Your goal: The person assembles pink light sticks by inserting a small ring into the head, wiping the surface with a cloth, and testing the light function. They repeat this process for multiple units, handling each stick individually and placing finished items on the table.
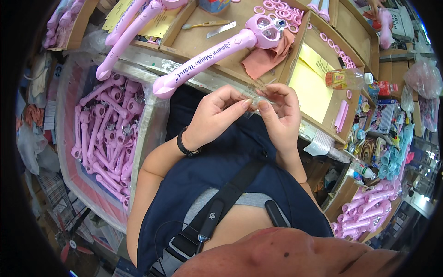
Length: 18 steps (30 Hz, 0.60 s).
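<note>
Close to my chest, my left hand (213,115) and my right hand (282,115) meet, fingertips pinched together. Between them is a small piece of clear, crinkled plastic (255,102); its exact kind is too small to make out. Just beyond my left hand, a pink toy wand (207,59) lies slanted across the bench edge, its round head resting in a cardboard tray (184,42). Under that head is a crumpled salmon-coloured cloth (265,62). A brush (206,24) and a flat metal strip (221,29) lie in the same tray.
A lined bin (64,152) at left holds many pink wands. Pink rings (280,8) lie scattered in the far tray. To the right are yellow paper (310,87), a bottle of yellowish liquid (346,79), pink tubes (341,115) and a box of wand parts (367,210).
</note>
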Each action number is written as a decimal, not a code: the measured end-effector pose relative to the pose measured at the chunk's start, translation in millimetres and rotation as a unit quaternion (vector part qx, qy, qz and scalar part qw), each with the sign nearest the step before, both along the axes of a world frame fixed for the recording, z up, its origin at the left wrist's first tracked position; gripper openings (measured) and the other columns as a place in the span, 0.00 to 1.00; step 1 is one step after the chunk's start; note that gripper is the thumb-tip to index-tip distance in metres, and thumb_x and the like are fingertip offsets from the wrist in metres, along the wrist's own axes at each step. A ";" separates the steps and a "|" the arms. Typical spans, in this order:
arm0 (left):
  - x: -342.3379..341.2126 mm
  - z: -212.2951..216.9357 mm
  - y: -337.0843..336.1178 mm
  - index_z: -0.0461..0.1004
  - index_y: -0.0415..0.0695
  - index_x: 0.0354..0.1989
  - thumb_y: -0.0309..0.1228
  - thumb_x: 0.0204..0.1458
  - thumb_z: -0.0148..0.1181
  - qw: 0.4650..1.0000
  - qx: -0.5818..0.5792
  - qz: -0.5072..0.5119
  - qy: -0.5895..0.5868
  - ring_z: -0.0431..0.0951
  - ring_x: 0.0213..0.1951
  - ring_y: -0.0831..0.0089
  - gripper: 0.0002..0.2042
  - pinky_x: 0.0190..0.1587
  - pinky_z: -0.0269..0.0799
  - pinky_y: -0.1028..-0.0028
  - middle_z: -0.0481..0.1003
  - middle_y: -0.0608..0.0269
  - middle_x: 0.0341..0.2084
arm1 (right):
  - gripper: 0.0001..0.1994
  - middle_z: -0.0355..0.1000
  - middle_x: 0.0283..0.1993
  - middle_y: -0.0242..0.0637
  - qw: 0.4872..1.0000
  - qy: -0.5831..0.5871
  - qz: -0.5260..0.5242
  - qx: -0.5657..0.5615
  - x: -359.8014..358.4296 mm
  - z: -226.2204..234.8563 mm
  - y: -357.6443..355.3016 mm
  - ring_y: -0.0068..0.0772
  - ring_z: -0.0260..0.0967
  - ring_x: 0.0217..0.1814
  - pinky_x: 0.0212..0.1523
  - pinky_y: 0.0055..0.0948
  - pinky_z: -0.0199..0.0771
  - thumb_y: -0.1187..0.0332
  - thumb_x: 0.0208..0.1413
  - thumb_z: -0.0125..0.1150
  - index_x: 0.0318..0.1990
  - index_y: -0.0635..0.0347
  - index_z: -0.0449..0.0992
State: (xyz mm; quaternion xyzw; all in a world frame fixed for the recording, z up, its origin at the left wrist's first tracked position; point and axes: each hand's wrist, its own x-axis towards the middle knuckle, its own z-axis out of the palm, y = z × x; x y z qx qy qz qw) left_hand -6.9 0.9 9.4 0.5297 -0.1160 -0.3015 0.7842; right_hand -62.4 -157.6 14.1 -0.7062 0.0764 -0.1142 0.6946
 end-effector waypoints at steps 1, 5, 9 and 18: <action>-0.1 0.9 1.4 0.70 0.36 0.34 0.26 0.56 0.54 1.000 0.000 -0.004 0.003 0.76 0.36 0.80 0.05 0.40 0.72 0.80 0.76 0.61 0.31 | 0.26 0.63 0.52 0.39 0.999 0.001 -0.018 -0.026 2.2 1.7 -0.6 0.33 0.67 0.51 0.45 0.29 0.73 0.67 0.50 0.65 0.55 0.64 0.62; -2.2 3.8 5.3 0.70 0.36 0.34 0.26 0.56 0.54 0.999 0.025 -0.006 -0.034 0.76 0.35 0.80 0.05 0.40 0.72 0.79 0.76 0.61 0.30 | 0.36 0.59 0.57 0.41 0.999 0.026 -0.009 0.043 14.4 12.8 -11.8 0.36 0.66 0.54 0.48 0.32 0.71 0.63 0.42 0.72 0.58 0.63 0.61; -3.2 4.8 7.1 0.70 0.35 0.33 0.27 0.57 0.53 0.996 0.069 -0.022 -0.059 0.76 0.34 0.79 0.07 0.39 0.72 0.79 0.76 0.61 0.30 | 0.32 0.60 0.57 0.42 0.989 0.003 0.103 -0.106 18.1 21.1 -16.6 0.35 0.65 0.55 0.49 0.34 0.71 0.63 0.40 0.73 0.54 0.62 0.66; -2.8 4.5 7.2 0.72 0.35 0.35 0.28 0.58 0.50 0.996 0.046 -0.039 -0.065 0.77 0.34 0.76 0.08 0.43 0.69 0.76 0.77 0.60 0.29 | 0.04 0.69 0.43 0.39 0.997 -0.020 0.063 0.032 17.8 14.5 -8.6 0.25 0.71 0.42 0.43 0.23 0.72 0.76 0.55 0.58 0.37 0.66 0.72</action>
